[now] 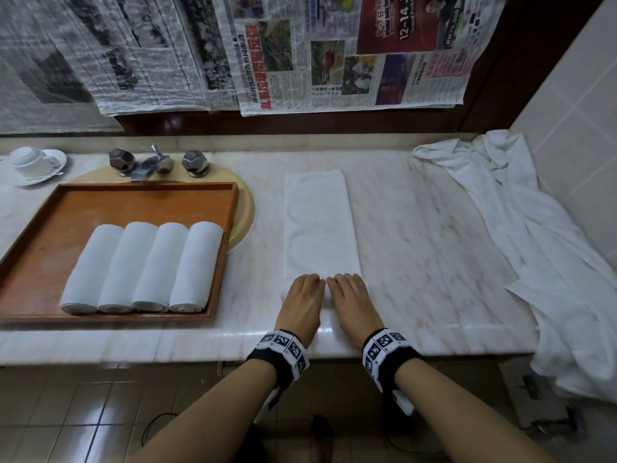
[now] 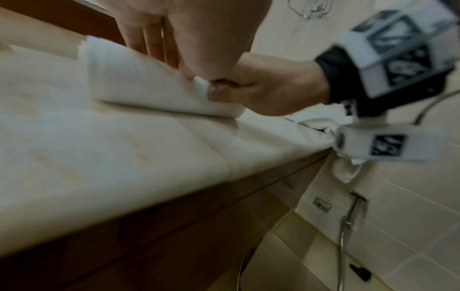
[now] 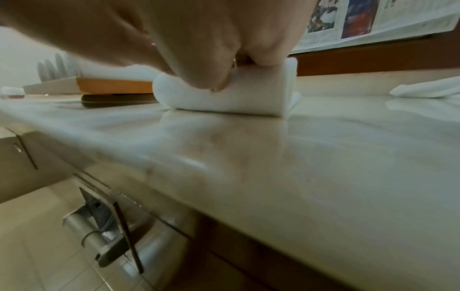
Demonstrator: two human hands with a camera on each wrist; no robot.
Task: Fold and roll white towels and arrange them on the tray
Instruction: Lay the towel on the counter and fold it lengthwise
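Observation:
A white towel (image 1: 319, 225), folded into a long strip, lies on the marble counter (image 1: 434, 235) and runs away from me. Its near end is rolled up into a short cylinder (image 3: 224, 100) under both hands. My left hand (image 1: 302, 300) and right hand (image 1: 352, 300) sit side by side on the roll (image 2: 149, 82), fingers curled over its top and thumbs tucked against its near side. To the left, the wooden tray (image 1: 60, 225) carries several rolled white towels (image 1: 143, 267) in a row.
A pile of loose white cloth (image 1: 534, 228) covers the counter's right end and hangs over its edge. Behind the tray stand a tap (image 1: 150, 163) and an upturned cup on a saucer (image 1: 33, 163). Newspaper (image 1: 300, 51) covers the wall.

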